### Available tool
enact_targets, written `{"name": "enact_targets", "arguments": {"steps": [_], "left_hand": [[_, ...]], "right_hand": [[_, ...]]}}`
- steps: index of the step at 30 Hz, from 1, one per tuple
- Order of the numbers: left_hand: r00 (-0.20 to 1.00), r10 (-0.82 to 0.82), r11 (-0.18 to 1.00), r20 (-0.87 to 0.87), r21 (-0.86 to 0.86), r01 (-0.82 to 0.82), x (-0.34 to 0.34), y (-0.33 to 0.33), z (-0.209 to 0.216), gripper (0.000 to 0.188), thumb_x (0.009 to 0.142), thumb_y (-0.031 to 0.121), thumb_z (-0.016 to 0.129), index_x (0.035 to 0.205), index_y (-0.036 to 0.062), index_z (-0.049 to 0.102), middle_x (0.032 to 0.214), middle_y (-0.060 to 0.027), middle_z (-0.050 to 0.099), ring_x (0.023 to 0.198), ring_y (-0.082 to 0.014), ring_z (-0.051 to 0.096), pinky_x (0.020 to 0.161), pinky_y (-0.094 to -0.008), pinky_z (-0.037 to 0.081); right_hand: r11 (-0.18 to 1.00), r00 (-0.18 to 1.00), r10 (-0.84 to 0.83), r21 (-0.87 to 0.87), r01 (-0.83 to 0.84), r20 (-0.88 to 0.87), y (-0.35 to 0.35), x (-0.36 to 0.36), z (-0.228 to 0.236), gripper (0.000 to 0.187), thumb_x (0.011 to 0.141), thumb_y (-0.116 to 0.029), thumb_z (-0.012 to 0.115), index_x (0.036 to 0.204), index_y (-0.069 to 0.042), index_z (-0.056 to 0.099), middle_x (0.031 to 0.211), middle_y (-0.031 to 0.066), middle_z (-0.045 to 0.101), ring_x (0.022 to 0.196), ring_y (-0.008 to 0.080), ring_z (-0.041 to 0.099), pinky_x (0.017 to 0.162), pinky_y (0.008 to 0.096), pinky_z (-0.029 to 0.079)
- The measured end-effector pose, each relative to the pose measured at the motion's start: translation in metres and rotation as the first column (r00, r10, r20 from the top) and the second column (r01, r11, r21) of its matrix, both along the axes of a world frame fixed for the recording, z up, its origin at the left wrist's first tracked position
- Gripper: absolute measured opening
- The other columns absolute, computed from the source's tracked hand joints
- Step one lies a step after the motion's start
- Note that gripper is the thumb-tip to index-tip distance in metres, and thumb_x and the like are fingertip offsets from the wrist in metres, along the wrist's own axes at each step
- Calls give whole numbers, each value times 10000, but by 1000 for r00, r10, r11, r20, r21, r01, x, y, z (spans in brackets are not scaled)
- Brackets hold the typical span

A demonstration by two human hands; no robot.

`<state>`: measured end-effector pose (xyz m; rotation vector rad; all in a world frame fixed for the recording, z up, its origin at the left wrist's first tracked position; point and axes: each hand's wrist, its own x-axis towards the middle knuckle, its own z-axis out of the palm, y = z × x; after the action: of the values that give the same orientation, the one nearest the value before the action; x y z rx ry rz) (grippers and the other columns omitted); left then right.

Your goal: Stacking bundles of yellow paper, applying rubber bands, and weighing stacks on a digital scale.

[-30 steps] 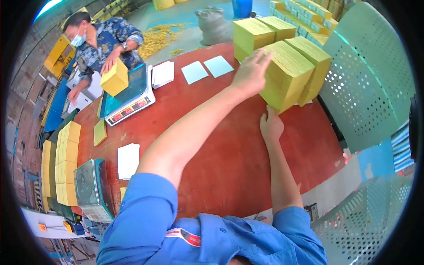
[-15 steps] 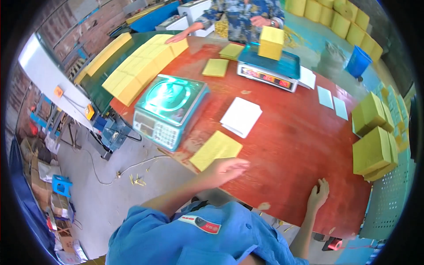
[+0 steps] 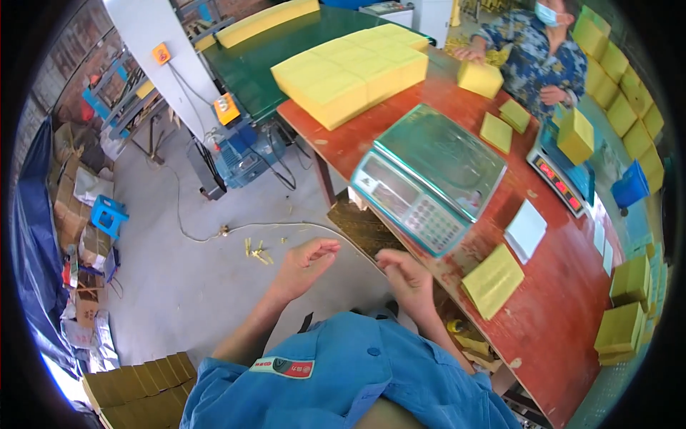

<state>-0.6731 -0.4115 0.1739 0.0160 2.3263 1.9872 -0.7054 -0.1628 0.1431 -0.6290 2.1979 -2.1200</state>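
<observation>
Beside the table [image 3: 554,314], my 2 hands [image 3: 299,270] [image 3: 411,282] hover apart, empty. The nearer scale [image 3: 436,168] faces me, probably for easy reading.

1 view, head-worn fisheye, left of 2: looks steeply down past blue shirt [image 3: 336,354], lower centre. Left hand [image 3: 307,268] and right hand [image 3: 409,282] near, mid-frame; red table [image 3: 554,314] at right; co-worker [image 3: 537,64] farther off, upper right.

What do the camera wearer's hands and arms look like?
The left hand and right hand are gloveless, with no watch showing. The forearms are bare below blue sleeves; the blue shirt has a white, red and dark label.
</observation>
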Motion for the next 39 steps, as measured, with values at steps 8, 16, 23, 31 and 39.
{"name": "enact_targets", "arguments": {"steps": [8, 16, 23, 31, 39], "left_hand": [[914, -284, 707, -289, -707, -4, -124, -83, 33, 483, 910, 328, 630, 1272, 13, 574, 1284, -232, 578, 1206, -407, 528, 1017, -448, 428], [860, -299, 465, -413, -850, -246, -391, -135, 28, 555, 995, 424, 481, 1412, 58, 465, 1465, -221, 435, 1387, -359, 376, 1132, -479, 304], [857, -424, 357, -293, -924, -139, -477, -138, 1, 614, 1009, 482, 403, 1469, 76, 390, 1549, -184, 326, 1458, -315, 265, 1187, -499, 198], [698, -567, 339, -437, -896, -286, -486, -152, -33, 587, 987, 390, 412, 1412, -14, 435, 1486, -206, 413, 1413, -309, 349, 1190, -486, 192], [591, -666, 534, -456, -844, -49, -445, -158, -35, 554, 930, 274, 500, 1348, -89, 481, 1416, -259, 475, 1363, -373, 408, 1145, -480, 291]], "right_hand": [[947, 935, 284, 90, -308, 212, -105, -50, -59, 218, 918, -121, 640, 1116, -38, 680, 922, 87, 714, 785, 111, 643, 705, 263, 511], [892, 769, 437, -115, -437, 467, -177, -149, -78, 309, 967, -101, 579, 1257, 2, 599, 1141, 105, 683, 1028, 159, 643, 887, 294, 510], [989, 944, 138, -91, -115, 299, -218, -211, -39, 321, 896, -81, 644, 1212, -27, 622, 1119, 129, 678, 1015, 180, 642, 878, 315, 508], [656, 634, -470, 238, 717, -614, -262, -397, 33, 318, 923, -198, 572, 1174, -8, 620, 1274, 184, 598, 1230, 398, 516, 1046, 496, 375], [405, 666, -463, 529, 746, -585, -262, -365, -5, 393, 931, -328, 547, 1182, -37, 629, 1302, 119, 598, 1251, 302, 518, 1026, 497, 378]]}}
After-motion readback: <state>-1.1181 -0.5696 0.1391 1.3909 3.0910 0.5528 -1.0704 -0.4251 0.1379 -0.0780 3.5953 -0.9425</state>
